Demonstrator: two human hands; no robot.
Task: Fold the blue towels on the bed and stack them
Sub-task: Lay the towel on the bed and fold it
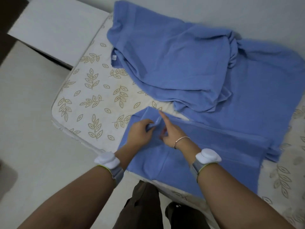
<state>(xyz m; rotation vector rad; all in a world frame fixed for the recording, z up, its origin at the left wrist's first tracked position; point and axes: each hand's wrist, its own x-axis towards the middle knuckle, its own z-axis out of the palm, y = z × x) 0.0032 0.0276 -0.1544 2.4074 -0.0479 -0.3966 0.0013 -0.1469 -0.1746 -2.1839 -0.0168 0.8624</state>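
Pinching a small ridge of the near towel (206,156), my left hand (140,131) has its fingers curled on the cloth; my right hand (170,131) points its forefinger along the fold, other fingers tucked, touching the cloth. I judge the ridge could slip and skew the fold, or the edge overhanging the bed (92,96) could drag it off. Counts: one flat towel near, one crumpled heap (181,63) beyond, number of towels unclear; two hands.

Soft, even, rather dim light with faint shadows; wide-angle bending at the edges, slight blur throughout.
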